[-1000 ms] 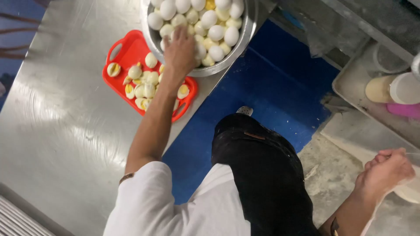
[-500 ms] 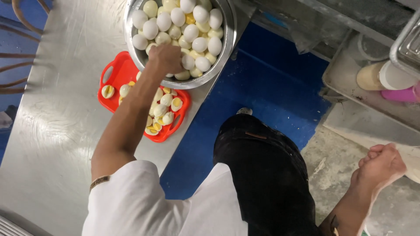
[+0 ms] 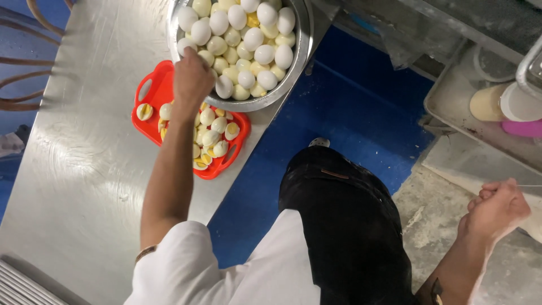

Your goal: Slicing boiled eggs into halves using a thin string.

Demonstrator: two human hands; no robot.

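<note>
Here, the scene is set out line by line.

Peeled eggs (image 3: 255,53): whole, white boiled eggs are heaped in a steel bowl (image 3: 301,53), which stands at the far edge of the bench (image 3: 84,169).
Left hand (image 3: 191,81): it is reached over the near rim of the bowl, fingers curled down among the eggs; whether an egg is gripped cannot be told, since the palm is hidden.
Red tray (image 3: 151,90): it is tucked partly under the bowl's near side and is filled with halved eggs (image 3: 213,133), yolks up; the left forearm is stretched across it.
Right hand (image 3: 497,210): it is held well apart from the bowl, over the concrete floor, closed into a loose fist on a thin string or wire (image 3: 530,186) that is barely seen.
Shelf tray (image 3: 446,101): a metal tray at the right carries a cream tub, a white lid and something pink.
</note>
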